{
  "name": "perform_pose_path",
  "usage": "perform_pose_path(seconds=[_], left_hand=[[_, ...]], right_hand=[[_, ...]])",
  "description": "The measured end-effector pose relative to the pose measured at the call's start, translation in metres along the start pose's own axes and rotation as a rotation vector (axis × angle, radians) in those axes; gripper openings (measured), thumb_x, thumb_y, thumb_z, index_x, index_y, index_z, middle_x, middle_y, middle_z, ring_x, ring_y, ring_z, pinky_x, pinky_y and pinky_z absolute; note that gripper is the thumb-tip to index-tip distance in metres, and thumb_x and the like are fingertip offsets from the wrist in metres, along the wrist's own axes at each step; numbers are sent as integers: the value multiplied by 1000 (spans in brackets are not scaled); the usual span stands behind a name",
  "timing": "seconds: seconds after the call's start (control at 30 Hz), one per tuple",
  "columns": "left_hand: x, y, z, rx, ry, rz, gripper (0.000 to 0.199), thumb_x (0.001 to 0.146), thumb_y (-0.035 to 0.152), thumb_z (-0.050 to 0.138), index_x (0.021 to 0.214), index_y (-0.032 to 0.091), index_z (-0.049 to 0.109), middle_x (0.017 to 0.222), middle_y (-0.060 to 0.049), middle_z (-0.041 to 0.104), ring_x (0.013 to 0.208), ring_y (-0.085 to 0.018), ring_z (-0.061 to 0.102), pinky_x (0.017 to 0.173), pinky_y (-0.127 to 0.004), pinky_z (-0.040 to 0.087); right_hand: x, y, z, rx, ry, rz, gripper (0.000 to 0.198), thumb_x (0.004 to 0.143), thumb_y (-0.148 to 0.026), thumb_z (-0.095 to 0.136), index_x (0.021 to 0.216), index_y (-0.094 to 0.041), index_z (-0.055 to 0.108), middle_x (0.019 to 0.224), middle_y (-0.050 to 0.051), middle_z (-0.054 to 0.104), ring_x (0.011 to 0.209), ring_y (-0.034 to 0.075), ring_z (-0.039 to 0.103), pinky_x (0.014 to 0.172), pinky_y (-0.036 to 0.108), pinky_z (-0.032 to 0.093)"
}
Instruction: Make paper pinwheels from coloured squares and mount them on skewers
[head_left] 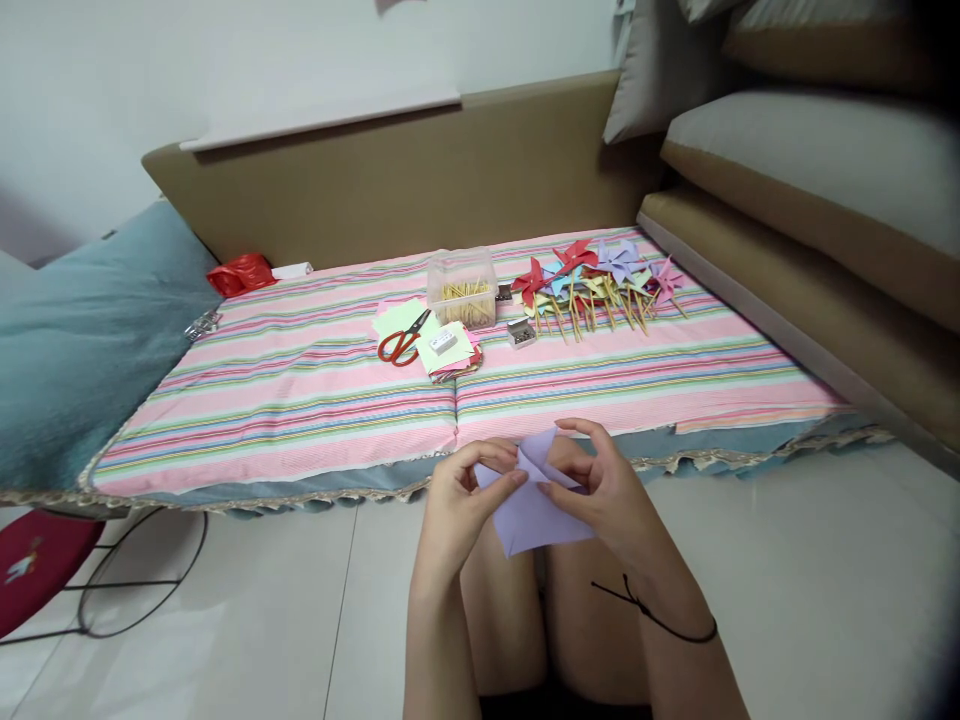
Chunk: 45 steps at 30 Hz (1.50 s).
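A sheet of purple paper [536, 525] is held up between both hands above my knees, with its upper corners bent in toward the middle. My left hand [469, 495] pinches its left side, the thumb lying near the centre. On the right side, my right hand [600, 485] grips the sheet between thumb and fingers, its index finger raised by the top corner. Whether a small fastener sits under the thumbs is hidden. Beyond my hands, orange-handled scissors [402, 345] rest by a stack of coloured paper squares [457, 355] with a small box [443, 343] on it.
A striped cloth [300, 400] covers the sofa seat. On it stand a clear plastic tub [461, 285] of thin sticks, an open little box of pins [520, 333] and a heap of paper pinwheels [592, 280]. A red bag [241, 274] lies far left; a red stool [45, 565] stands lower left.
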<state>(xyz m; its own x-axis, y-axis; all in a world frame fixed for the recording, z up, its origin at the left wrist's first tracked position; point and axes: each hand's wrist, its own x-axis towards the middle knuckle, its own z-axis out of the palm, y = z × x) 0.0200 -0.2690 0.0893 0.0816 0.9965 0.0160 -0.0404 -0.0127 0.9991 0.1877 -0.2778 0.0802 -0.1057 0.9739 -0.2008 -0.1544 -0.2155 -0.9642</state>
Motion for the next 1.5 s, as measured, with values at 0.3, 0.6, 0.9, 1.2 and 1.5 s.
perform_pose_path(seconds=[0.3,0.6,0.9,1.2,1.5], left_hand=[[0,0,12,-57,94,-43,20,67,18,79,78,19,62,99,-6,66,101,-22,61,83,-31,46],[1,-3,17,-77,176,-64,43,64,17,79,97,21,51,111,-6,64,101,-19,61,81,-30,47],[1,-2,16,-166,69,-180,44,63,18,79,95,22,49,80,1,69,75,-15,63,68,-27,48],[0,1,12,-97,76,-141,43,64,16,77,95,23,49,76,3,69,73,-16,66,66,-27,47],[-2,-2,10,-18,121,-99,44,64,15,77,97,24,49,81,1,72,77,-18,68,69,-29,48]], right_hand=[[0,-1,2,27,12,-9,66,67,-27,77,121,-26,39,71,-3,71,65,16,66,60,26,49],[-1,-3,4,60,46,-48,66,67,-33,78,121,-26,40,70,-3,70,67,17,65,63,28,49],[0,0,1,66,50,-48,69,67,-30,79,123,-26,38,71,-3,70,67,16,65,64,28,51],[1,3,0,37,52,-29,76,64,-41,82,125,-26,39,72,0,73,70,20,67,65,30,50],[2,6,2,17,73,-14,81,62,-45,82,127,-25,39,73,1,74,70,22,69,62,31,52]])
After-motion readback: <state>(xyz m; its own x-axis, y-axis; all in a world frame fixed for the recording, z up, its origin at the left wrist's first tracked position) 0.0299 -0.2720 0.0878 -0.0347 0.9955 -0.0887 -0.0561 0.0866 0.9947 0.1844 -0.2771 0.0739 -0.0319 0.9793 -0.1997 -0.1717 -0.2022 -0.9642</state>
